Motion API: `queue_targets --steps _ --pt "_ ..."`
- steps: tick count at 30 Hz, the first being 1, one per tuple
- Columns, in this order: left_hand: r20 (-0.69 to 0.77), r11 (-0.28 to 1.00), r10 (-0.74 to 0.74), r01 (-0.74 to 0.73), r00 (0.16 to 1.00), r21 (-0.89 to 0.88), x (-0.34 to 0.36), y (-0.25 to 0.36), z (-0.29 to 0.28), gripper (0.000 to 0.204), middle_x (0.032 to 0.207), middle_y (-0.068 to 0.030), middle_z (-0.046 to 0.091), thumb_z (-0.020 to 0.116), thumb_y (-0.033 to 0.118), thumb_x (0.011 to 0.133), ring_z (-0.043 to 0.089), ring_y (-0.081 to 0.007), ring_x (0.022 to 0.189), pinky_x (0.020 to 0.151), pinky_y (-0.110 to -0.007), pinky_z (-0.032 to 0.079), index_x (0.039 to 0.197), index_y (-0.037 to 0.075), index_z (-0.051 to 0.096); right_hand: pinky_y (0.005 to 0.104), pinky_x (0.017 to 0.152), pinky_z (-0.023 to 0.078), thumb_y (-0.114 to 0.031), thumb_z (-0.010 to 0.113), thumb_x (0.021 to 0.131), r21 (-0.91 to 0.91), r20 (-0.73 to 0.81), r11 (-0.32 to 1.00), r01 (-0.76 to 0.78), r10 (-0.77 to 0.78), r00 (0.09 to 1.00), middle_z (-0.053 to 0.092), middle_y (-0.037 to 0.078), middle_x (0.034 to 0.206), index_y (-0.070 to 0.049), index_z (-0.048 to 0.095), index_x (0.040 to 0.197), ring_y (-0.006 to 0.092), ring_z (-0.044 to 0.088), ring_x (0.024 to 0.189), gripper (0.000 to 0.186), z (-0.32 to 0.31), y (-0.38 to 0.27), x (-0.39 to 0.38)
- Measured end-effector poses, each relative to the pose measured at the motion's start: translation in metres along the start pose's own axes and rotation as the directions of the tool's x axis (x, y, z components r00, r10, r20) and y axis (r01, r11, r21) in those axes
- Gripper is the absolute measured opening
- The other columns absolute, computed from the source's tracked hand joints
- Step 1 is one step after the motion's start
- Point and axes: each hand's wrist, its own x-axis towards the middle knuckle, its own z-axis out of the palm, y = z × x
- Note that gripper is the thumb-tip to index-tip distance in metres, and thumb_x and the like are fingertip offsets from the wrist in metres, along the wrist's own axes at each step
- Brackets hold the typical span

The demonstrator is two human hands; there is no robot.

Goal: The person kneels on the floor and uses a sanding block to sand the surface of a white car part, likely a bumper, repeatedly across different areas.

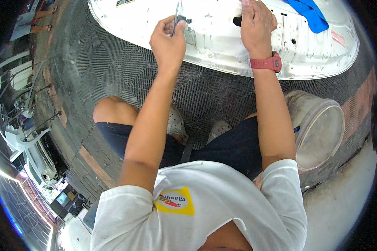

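Note:
My left hand is closed around a slim tool with a dark grip and a shiny, narrow end pointing up. It is over the near edge of a white metal car body panel full of holes and ridges. My right hand, with a red watch on the wrist, is at the panel beside a dark oval hole. Its thumb points away from me and its other fingers look folded. The frame's top edge cuts off the fingertips, so anything pinched there is hidden.
A blue cloth strip lies across the panel's right side. Beside my right arm stands a grimy whitish bucket. Ridged black matting covers the floor. Car parts and another person's legs are at the left.

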Motion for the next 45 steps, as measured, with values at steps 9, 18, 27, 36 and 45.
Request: queue_targets --steps 9,18,27,36,45 --pt "-0.026 0.963 0.237 -0.231 0.971 0.139 0.006 -0.014 0.007 0.029 0.089 -0.0132 0.077 0.086 0.022 0.092 0.072 -0.0239 0.075 0.073 -0.038 0.058 0.103 -0.005 0.080 0.0540 0.102 0.045 -0.016 0.069 0.091 -0.131 0.079 0.977 0.170 -0.161 0.984 0.068 0.016 0.115 -0.006 0.069 0.129 0.0382 0.062 0.116 0.040 0.001 0.010 0.001" --pt "0.029 0.850 0.446 -0.433 0.895 0.299 0.011 -0.019 0.002 0.015 0.087 -0.0132 0.068 0.082 0.013 0.091 0.068 -0.0324 0.077 0.073 -0.047 0.055 0.096 0.001 0.075 0.0683 0.126 0.018 -0.049 0.045 0.116 0.184 0.228 0.928 -0.323 0.279 0.933 0.070 0.013 0.140 -0.021 0.079 0.128 0.0402 0.052 0.146 0.045 -0.009 -0.004 0.009" --pt "0.067 0.848 0.422 -0.420 0.904 0.323 0.040 -0.019 0.011 0.021 0.088 -0.0155 0.075 0.082 0.021 0.091 0.073 -0.0353 0.080 0.076 -0.047 0.058 0.096 0.001 0.078 0.0694 0.124 0.022 -0.049 0.052 0.114 0.160 0.158 0.950 -0.270 0.245 0.957 0.073 0.012 0.136 -0.018 0.079 0.123 0.0402 0.056 0.143 0.042 -0.006 -0.004 0.005" --pt "0.138 0.844 0.421 -0.442 0.897 0.304 0.045 -0.014 0.007 0.019 0.089 -0.0150 0.075 0.082 0.021 0.089 0.074 -0.0378 0.081 0.076 -0.048 0.059 0.096 0.003 0.081 0.0696 0.122 0.024 -0.047 0.053 0.114 0.139 0.135 0.953 -0.270 0.252 0.958 0.072 0.013 0.135 -0.017 0.079 0.119 0.0418 0.056 0.142 0.040 -0.008 -0.006 0.005" --pt "0.119 0.932 0.231 -0.254 0.966 0.259 0.073 -0.004 0.033 0.032 0.086 -0.0142 0.082 0.084 0.029 0.093 0.079 -0.0275 0.078 0.079 -0.040 0.062 0.103 -0.001 0.083 0.0719 0.124 0.021 -0.049 0.051 0.114 0.115 0.104 0.950 -0.290 0.279 0.955 0.072 0.013 0.136 -0.015 0.076 0.126 0.0414 0.055 0.144 0.044 0.006 -0.001 0.002"
